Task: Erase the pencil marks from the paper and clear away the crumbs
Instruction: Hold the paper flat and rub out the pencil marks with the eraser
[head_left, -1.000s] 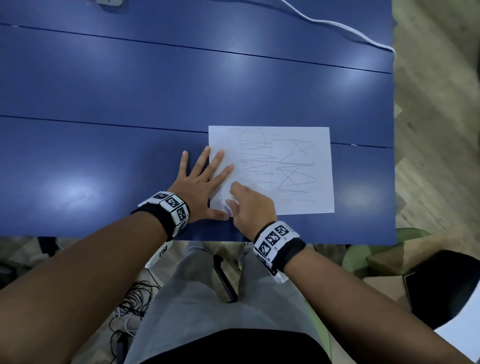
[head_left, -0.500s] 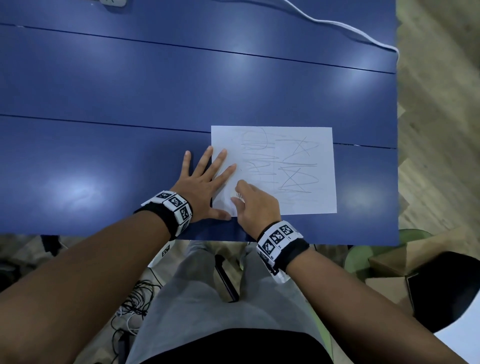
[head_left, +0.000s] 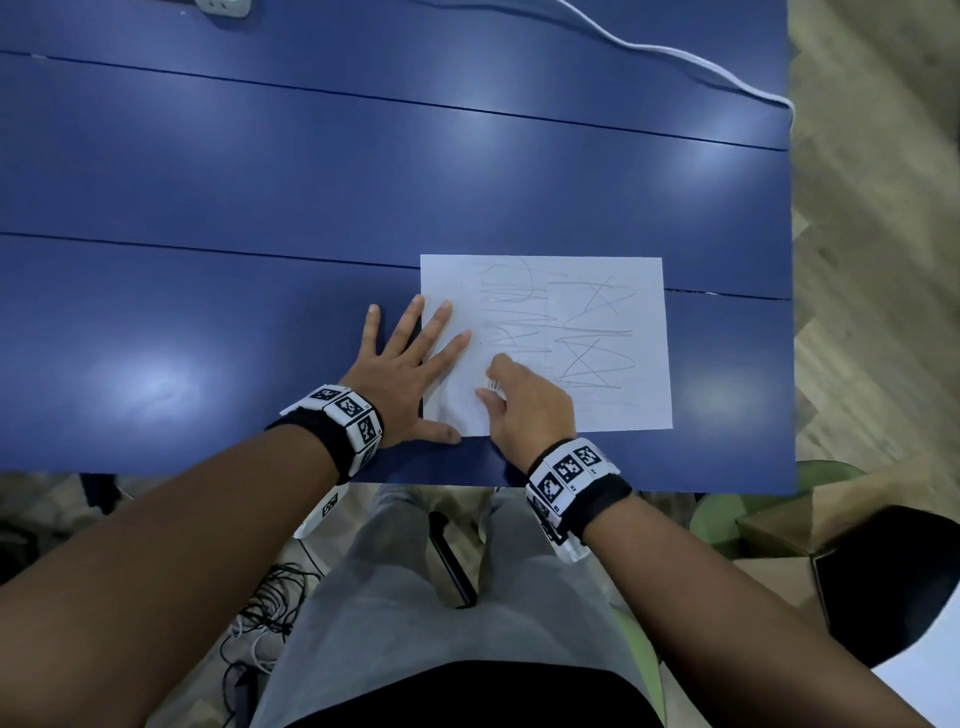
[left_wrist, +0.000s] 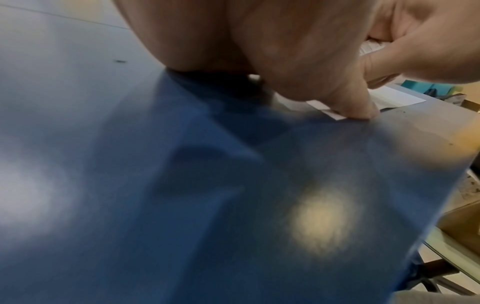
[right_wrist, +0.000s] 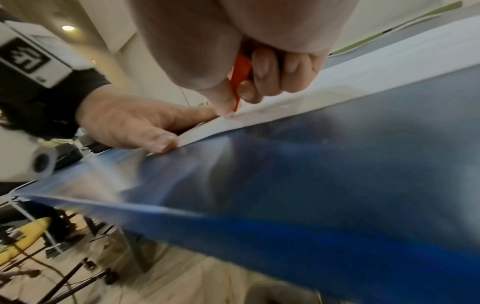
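White paper (head_left: 597, 322) scrawled with grey pencil marks (head_left: 566, 332) lies on the blue table (head_left: 311, 208), near its front edge. The right hand (head_left: 527, 402) — fingers curled — pinches an orange-sleeved eraser (right_wrist: 240, 80) against the sheet; the left hand (head_left: 402, 379) lies flat, fingers spread, pinning the paper's left edge.

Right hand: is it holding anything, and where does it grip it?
The right hand pinches an eraser in an orange sleeve by its sides, tip on the paper.

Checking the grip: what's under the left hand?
The left hand lies flat on the paper's left edge and the blue table; whatever its palm covers is hidden.
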